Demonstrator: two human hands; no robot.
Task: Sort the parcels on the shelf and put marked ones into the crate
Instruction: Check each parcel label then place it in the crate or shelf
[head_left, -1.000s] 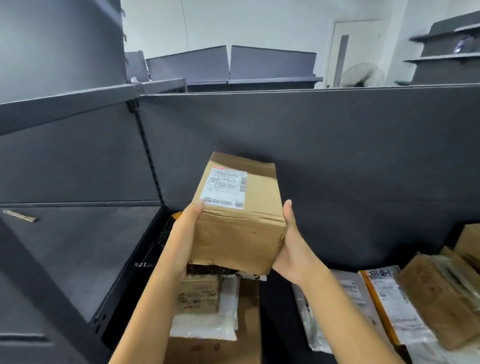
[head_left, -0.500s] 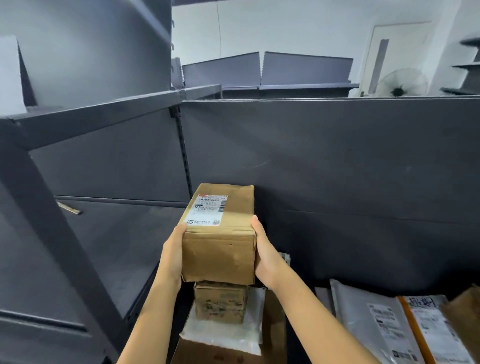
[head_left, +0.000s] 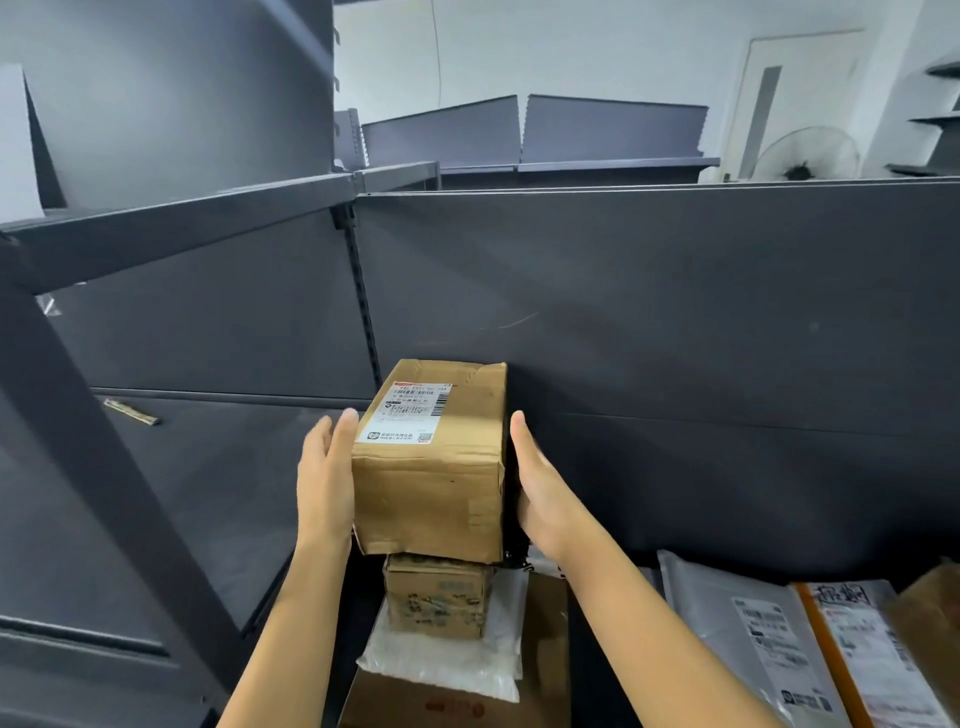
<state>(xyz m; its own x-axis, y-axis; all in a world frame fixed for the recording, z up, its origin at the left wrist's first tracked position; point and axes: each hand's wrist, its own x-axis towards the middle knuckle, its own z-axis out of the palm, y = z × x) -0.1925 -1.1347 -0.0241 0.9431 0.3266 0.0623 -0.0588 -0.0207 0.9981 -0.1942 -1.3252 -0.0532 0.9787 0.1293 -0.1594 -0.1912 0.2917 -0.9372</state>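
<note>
Bearing white label (head_left: 410, 413), creased brown carton (head_left: 431, 499)

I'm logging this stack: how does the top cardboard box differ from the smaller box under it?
The top box is larger and overhangs the lower box on both sides. The top box carries a white shipping label; the lower box shows faded print instead. The top box sits highest; the lower box rests on a white plastic bag. Both are brown cardboard.

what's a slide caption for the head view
Left hand and right hand flank a labelled cardboard box atop a smaller box.
</note>
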